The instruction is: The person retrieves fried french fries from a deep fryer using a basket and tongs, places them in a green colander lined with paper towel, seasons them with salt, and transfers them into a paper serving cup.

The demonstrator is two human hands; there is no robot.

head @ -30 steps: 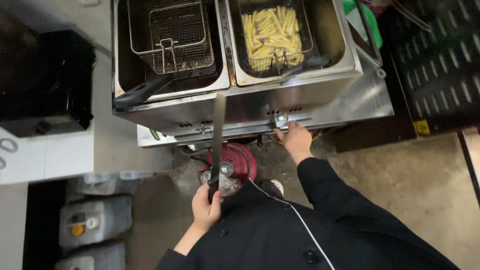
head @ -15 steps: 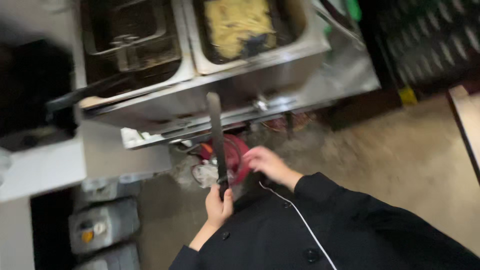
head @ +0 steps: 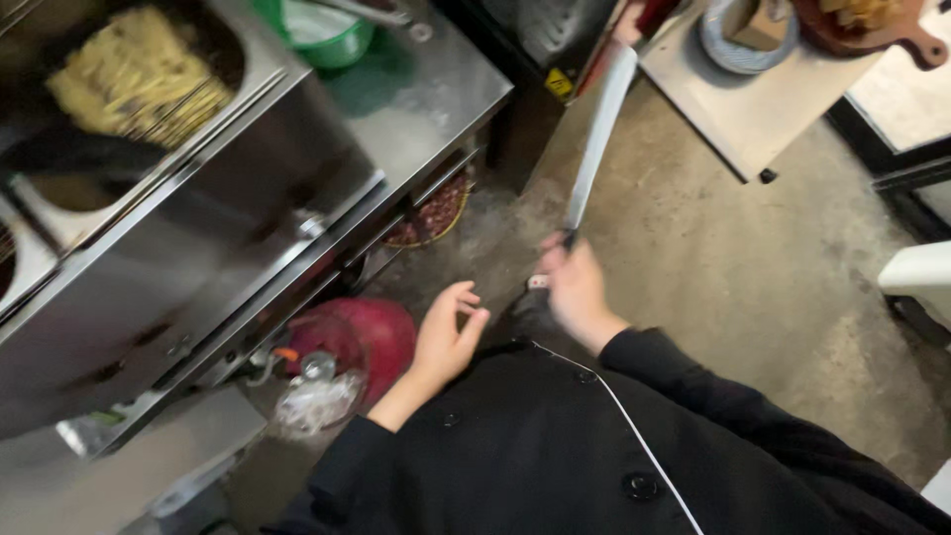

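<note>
One long knife [head: 597, 139] is gripped in the right hand [head: 575, 289]; the left hand [head: 446, 335] hangs loosely curled, holding nothing (a yellow warning label [head: 558, 84] sits beyond the fryer counter's [head: 436, 99] corner).

I see grey concrete floor [head: 753, 267], steel fryer counter [head: 436, 94] on the left, pale side counter [head: 728, 124] top right, dim light.

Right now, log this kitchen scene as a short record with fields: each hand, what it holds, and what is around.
right hand: closed around the handle of a long knife, blade pointing up and away from the body
left hand: empty, fingers loosely curled, held apart from the knife
fryer: steel unit at left, basket of fries in its vat
green bowl: on the steel counter beside the fryer
red gas cylinder: on the floor below the fryer, nearest the left hand
clothing: black jacket with white piping
</note>
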